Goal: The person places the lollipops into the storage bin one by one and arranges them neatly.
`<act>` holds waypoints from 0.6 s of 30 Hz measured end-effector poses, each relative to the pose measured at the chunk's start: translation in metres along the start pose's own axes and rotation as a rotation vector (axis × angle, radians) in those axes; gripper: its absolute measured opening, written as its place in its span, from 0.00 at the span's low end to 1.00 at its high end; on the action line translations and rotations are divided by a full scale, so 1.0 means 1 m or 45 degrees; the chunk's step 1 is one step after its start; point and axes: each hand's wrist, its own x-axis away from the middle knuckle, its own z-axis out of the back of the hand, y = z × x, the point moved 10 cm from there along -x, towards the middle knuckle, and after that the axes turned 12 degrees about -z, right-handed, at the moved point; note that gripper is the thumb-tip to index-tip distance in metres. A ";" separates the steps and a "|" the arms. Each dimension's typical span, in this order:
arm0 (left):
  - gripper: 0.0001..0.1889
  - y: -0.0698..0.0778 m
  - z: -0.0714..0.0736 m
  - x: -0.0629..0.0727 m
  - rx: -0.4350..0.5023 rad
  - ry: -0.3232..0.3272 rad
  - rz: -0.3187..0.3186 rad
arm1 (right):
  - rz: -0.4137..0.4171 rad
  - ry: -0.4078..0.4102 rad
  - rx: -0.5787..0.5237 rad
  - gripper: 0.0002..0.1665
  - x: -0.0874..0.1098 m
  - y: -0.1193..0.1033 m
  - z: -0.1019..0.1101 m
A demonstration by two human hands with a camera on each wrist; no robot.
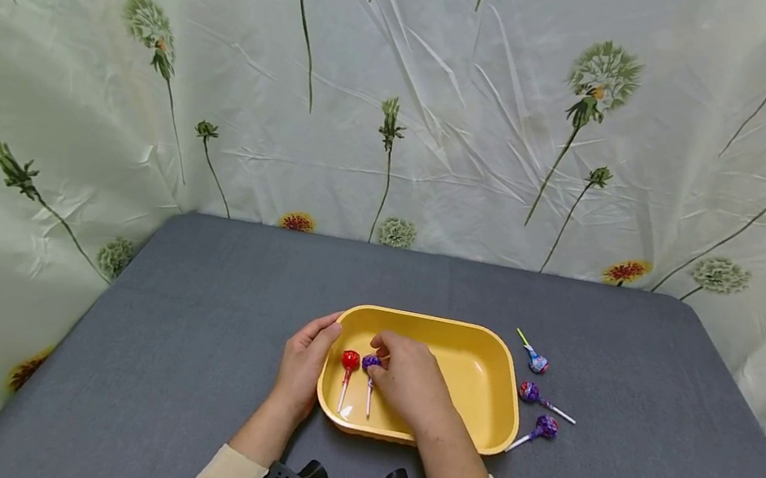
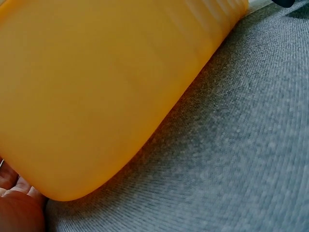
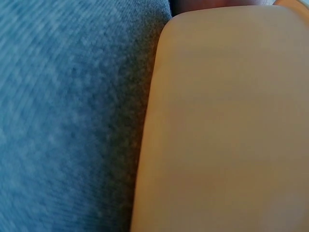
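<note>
A yellow plastic tray [image 1: 472,436] sits on the cloth-covered table. Inside it, at the left end, a red lollipop [image 1: 350,360] and a purple lollipop [image 1: 368,397] lie side by side, sticks toward the person. My right hand [image 1: 415,384] reaches over the tray's front rim and pinches the purple lollipop's head between thumb and index finger. At the tray's left side, my left hand [image 1: 303,365] grips the rim with the thumb on top and the fingers outside. The left wrist view shows part of that hand [image 2: 21,208] by the tray's outer wall [image 2: 96,96].
Outside the tray's right side lie a blue-and-red lollipop [image 1: 539,364] with a yellow-green stick and two purple lollipops, one [image 1: 529,392] above the other [image 1: 546,426]. Grey cloth [image 1: 233,273] covers the table. A flower-printed curtain [image 1: 468,186] hangs behind it.
</note>
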 end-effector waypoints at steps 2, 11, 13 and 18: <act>0.22 0.000 0.000 0.000 -0.001 0.000 -0.002 | -0.001 0.003 0.003 0.15 0.000 0.000 0.000; 0.22 0.000 0.000 -0.001 -0.005 0.010 0.008 | 0.029 0.030 0.039 0.14 -0.001 -0.001 0.003; 0.22 0.000 0.000 -0.001 0.000 0.007 0.013 | 0.025 0.024 0.040 0.14 -0.001 -0.001 0.003; 0.23 0.001 -0.001 0.000 -0.001 -0.002 0.008 | 0.021 0.020 0.038 0.14 -0.001 0.000 0.003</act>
